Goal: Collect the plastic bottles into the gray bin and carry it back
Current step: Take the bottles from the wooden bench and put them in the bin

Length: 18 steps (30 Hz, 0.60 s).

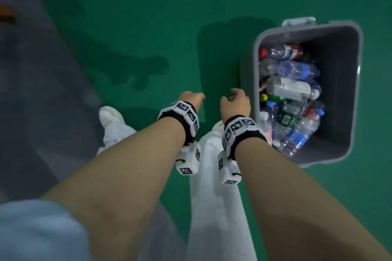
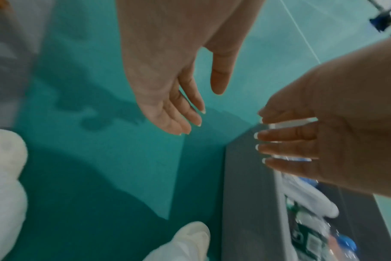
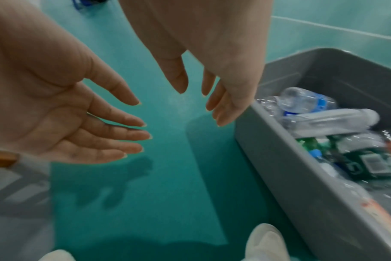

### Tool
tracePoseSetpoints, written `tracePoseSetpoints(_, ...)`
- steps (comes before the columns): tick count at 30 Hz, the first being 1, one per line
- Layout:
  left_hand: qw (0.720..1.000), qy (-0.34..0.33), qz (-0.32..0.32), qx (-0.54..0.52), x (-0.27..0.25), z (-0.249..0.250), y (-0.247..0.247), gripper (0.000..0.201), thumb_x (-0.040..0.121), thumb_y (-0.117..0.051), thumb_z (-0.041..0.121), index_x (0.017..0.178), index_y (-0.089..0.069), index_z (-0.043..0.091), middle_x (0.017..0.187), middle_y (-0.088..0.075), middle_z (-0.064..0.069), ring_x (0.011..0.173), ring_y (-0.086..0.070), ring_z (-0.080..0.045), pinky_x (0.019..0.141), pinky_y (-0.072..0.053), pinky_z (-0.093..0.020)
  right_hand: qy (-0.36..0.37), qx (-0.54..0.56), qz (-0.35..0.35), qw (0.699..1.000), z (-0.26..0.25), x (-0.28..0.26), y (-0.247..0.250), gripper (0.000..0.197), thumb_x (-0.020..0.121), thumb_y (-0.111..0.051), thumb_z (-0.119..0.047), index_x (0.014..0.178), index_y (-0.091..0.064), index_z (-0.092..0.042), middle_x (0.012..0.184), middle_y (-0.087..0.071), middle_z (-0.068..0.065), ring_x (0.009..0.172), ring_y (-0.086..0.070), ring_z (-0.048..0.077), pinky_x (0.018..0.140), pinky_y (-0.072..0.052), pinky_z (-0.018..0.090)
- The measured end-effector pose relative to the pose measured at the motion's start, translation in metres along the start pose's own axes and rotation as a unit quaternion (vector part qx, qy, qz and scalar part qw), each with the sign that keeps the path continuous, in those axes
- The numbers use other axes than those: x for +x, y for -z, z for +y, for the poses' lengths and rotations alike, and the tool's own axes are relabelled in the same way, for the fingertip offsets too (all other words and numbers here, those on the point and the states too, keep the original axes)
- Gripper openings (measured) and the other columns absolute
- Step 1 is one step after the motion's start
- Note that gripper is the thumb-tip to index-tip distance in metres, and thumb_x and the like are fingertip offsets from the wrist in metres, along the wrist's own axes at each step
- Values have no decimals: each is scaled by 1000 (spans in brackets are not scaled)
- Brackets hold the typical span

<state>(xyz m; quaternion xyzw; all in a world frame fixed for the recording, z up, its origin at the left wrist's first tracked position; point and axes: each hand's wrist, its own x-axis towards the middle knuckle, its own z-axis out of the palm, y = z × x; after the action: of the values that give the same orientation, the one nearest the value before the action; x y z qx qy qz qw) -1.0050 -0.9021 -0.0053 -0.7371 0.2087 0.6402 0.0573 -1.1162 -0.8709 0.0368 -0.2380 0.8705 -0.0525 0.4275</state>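
The gray bin (image 1: 347, 95) stands on the green floor at the right, holding several plastic bottles (image 1: 292, 91), clear ones with blue, red and green caps and labels. My left hand (image 1: 194, 98) and right hand (image 1: 234, 99) hover side by side above the floor, just left of the bin's near wall (image 2: 246, 194). Both are empty with fingers relaxed and nearly straight. In the left wrist view the left hand (image 2: 203, 106) reaches down from the top. In the right wrist view the right hand (image 3: 199, 106) hangs close to the bin's rim (image 3: 279, 159), and whether it touches is unclear.
Green floor (image 1: 148, 27) spreads ahead and left of the bin. A grey floor strip (image 1: 42, 91) runs along the left. My white shoes (image 1: 110, 115) and white trouser legs (image 1: 216, 197) are below the hands. A white latch (image 1: 298, 21) sits on the bin's far rim.
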Motion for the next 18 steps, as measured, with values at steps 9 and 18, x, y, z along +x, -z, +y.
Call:
tracePoseSetpoints(9, 985, -114, 109, 72, -57, 4, 225, 22, 91, -52, 29, 104, -61, 14, 100, -59, -2, 93, -55, -21, 77, -40, -27, 104, -49, -69, 991, -152, -93, -120, 39, 93, -49, -19, 131, -52, -13, 125, -58, 9, 109, -58, 26, 93, -45, 32)
tracePoseSetpoints(18, 949, -163, 254, -93, -92, -29, 434, 14, 91, -54, 27, 95, -60, 15, 99, -64, -3, 95, -58, -22, 79, -43, -29, 255, -110, -149, 949, -304, -207, -242, 37, 93, -48, -19, 130, -53, -15, 124, -60, 7, 110, -59, 25, 98, -47, 41)
